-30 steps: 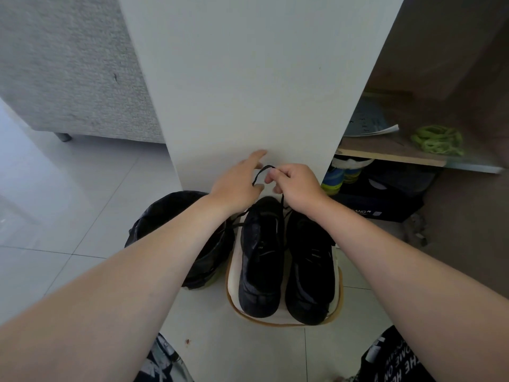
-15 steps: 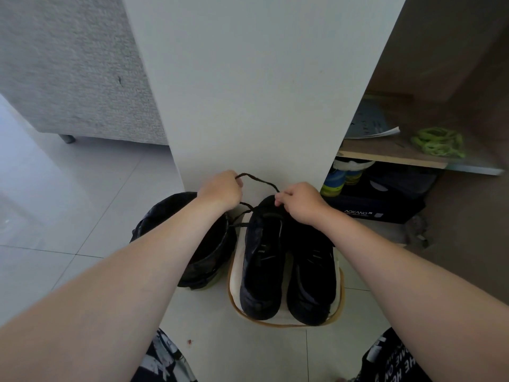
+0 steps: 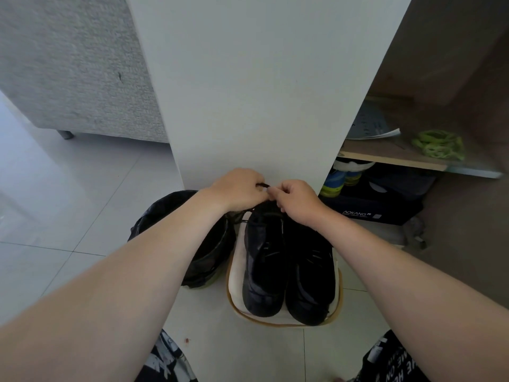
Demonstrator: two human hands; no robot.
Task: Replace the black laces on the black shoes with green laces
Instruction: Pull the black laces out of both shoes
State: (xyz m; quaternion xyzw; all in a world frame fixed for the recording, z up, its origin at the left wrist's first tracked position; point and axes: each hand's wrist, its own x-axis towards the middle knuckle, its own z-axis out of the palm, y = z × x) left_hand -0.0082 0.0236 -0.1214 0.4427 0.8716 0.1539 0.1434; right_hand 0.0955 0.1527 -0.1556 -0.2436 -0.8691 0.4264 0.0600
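Both forearms reach forward; left hand (image 3: 239, 188) and right hand (image 3: 296, 199) meet knuckle to knuckle, each pinching the thin black lace (image 3: 263, 185) above the left black shoe (image 3: 264, 260). Matte pair sits on a cream mat (image 3: 283, 321), pale glossy tiles (image 3: 55, 210). Green laces (image 3: 438, 144) lie coiled on the wooden shelf (image 3: 391, 158).

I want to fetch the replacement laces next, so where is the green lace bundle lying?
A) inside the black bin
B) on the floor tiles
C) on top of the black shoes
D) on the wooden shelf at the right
D: the green laces lie in a loose bundle on the wooden shelf, up at the right.
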